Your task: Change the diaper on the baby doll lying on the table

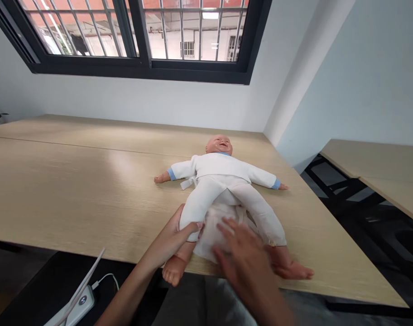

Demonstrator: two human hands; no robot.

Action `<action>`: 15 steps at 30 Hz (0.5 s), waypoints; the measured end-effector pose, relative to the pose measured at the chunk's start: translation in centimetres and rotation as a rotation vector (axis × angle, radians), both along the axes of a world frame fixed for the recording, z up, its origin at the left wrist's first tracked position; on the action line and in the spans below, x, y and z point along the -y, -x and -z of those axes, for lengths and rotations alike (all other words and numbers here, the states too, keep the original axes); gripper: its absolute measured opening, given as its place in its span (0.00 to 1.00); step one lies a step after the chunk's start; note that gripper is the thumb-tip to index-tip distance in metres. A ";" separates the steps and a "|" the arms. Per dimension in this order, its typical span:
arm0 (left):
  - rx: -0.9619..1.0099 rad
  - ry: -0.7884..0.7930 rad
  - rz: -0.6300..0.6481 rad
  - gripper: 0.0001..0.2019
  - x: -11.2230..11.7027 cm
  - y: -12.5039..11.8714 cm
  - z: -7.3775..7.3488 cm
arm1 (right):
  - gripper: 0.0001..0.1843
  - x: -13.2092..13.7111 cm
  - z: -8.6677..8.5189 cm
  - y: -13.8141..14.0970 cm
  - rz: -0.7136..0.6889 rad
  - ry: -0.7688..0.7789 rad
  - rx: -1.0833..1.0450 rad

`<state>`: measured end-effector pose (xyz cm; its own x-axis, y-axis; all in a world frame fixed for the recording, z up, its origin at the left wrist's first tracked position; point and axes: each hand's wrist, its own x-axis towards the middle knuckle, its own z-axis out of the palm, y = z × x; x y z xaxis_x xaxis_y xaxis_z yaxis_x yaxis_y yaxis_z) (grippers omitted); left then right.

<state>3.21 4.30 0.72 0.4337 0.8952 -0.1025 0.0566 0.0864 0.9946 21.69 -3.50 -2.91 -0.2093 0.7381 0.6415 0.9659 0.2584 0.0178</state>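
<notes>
A baby doll lies on its back on the table, head toward the wall, arms spread. It wears a white top with blue cuffs and white trousers. My left hand is wrapped round the trouser leg on the left, thumb on top near the hem, just above the bare foot. My right hand, smeared by motion, hovers over or touches a thin white cloth between the doll's legs. Its fingers look apart, with nothing visible in them. Part of the cloth is hidden under that hand.
The doll lies near the front edge of the wooden table. Below that edge at left, a white power bank with a cable rests on a dark surface. A second table stands at right, beyond a gap. A barred window is above.
</notes>
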 end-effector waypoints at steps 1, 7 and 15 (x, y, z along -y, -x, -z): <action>0.011 0.019 -0.008 0.27 0.0 -0.2 -0.1 | 0.25 0.2 0.5 1.0 -0.049 0.042 -0.003; 0.096 -0.086 -0.057 0.43 -0.9 -0.8 -0.4 | 0.20 -0.1 3.8 2.5 -0.055 0.036 -0.080; -0.119 -0.342 0.035 0.33 -2.9 -0.4 0.8 | 0.20 1.3 6.3 2.5 -0.086 -0.068 -0.165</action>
<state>3.60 7.16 -0.09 0.4674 0.8715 0.1482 0.1712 -0.2537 0.9520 19.21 -4.81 -9.25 -0.1575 0.6757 0.7202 0.9314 0.3439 -0.1190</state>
